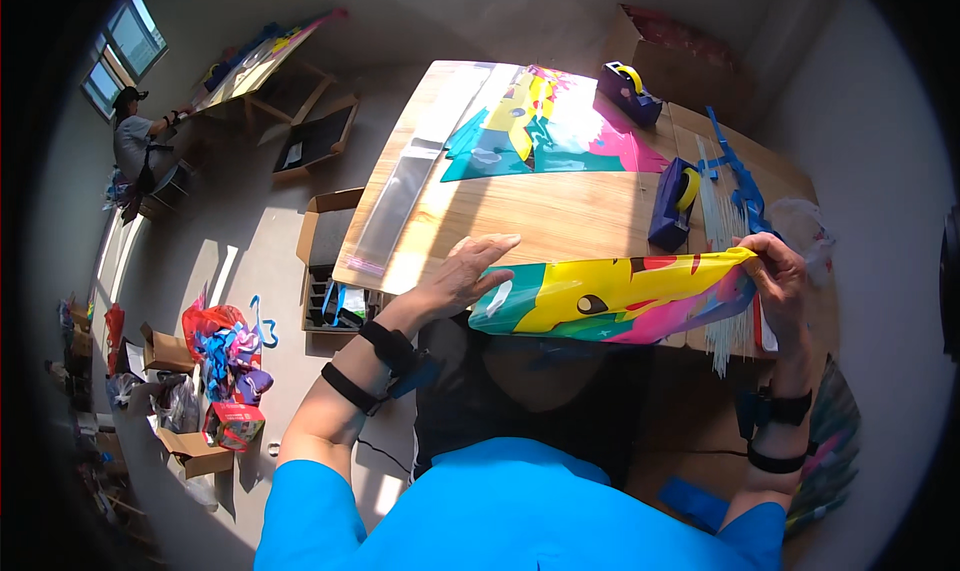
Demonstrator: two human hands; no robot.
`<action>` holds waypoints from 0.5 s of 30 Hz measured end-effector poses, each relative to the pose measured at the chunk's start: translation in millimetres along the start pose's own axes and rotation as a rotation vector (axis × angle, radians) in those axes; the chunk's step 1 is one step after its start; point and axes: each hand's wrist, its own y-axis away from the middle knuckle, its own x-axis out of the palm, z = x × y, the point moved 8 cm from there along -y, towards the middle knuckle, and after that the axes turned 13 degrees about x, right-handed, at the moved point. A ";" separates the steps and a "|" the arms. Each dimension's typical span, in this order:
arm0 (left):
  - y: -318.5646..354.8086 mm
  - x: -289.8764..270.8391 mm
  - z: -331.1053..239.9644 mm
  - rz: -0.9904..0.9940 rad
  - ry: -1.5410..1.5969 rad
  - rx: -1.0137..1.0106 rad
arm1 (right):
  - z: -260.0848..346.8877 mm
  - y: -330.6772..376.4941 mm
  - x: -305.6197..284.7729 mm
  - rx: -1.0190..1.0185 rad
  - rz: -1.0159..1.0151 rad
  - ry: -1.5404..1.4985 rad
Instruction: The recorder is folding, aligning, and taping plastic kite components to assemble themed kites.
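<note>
A folded, glossy plastic sheet printed in yellow, teal and pink stretches across the near edge of the wooden table. My right hand pinches its gathered right end. At the other end, my left hand has its fingers stretched out and apart, with the lower fingers or thumb touching the sheet's left corner. Another printed sheet in similar colours lies flat farther up the table. Clear plastic sleeves lie along the table's left side. Black bands circle both forearms.
Two purple tape dispensers stand on the table's right part. Beside them lie thin white rods and blue strips. An open carton adjoins the table's left side. Bags and boxes litter the floor; another person works at a far table.
</note>
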 end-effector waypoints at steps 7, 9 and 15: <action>-42.7 23.6 -26.0 0.177 0.431 -0.066 | 15.9 21.1 -32.1 -0.028 -0.092 0.049; -45.3 -1.5 -36.1 0.067 0.384 0.044 | 12.6 25.3 -42.4 0.027 -0.139 0.136; -78.8 -129.5 -36.1 -0.235 -0.435 0.227 | -3.9 -18.2 -52.0 -0.058 -0.321 0.942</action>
